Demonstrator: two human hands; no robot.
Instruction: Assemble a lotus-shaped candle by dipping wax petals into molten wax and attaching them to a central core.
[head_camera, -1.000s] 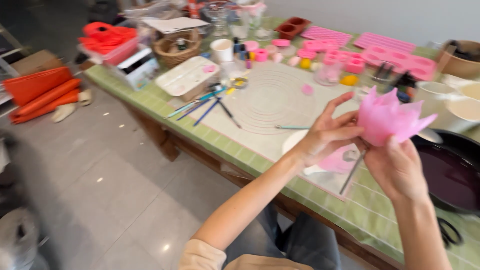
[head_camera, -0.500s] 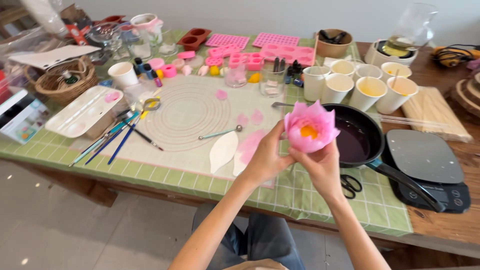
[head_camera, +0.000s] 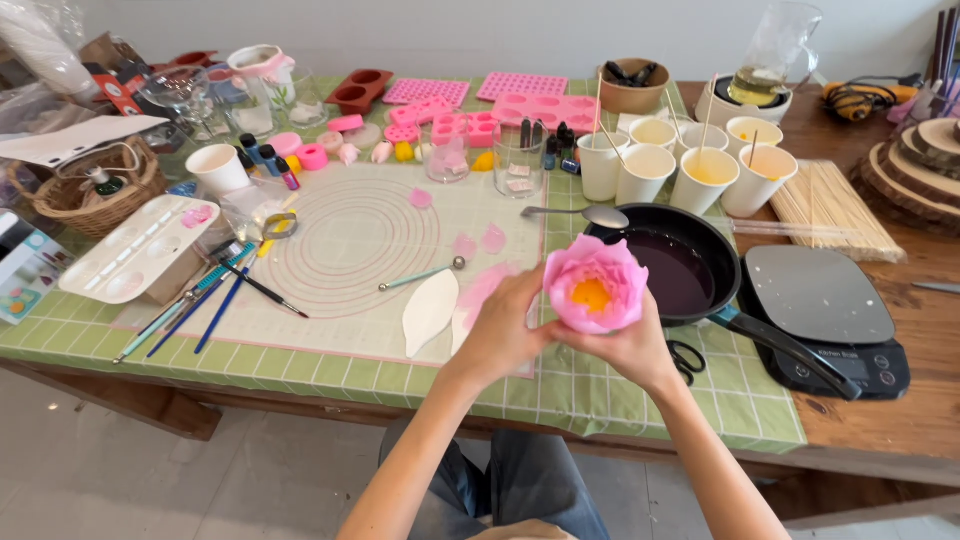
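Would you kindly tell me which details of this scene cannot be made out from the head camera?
- Underside of the pink flower: covered by the left hand and right hand.
- Contents of the brown bowl: too small to identify.
- Wooden slices: cut off by the right edge.
- Basket: partly hidden under white paper.

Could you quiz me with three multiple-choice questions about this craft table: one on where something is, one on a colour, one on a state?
1. Where is the black pan?
A. left of the flower
B. behind and right of the flower
C. on the floor

2. What colour is the centre of the pink flower?
A. yellow
B. blue
C. green

3. How is the flower held?
A. lying on the mat
B. in one hand
C. in both hands

Answers: B, it sits past the flower, to its right; A, the middle shows yellow; C, left hand and right hand both cup it.
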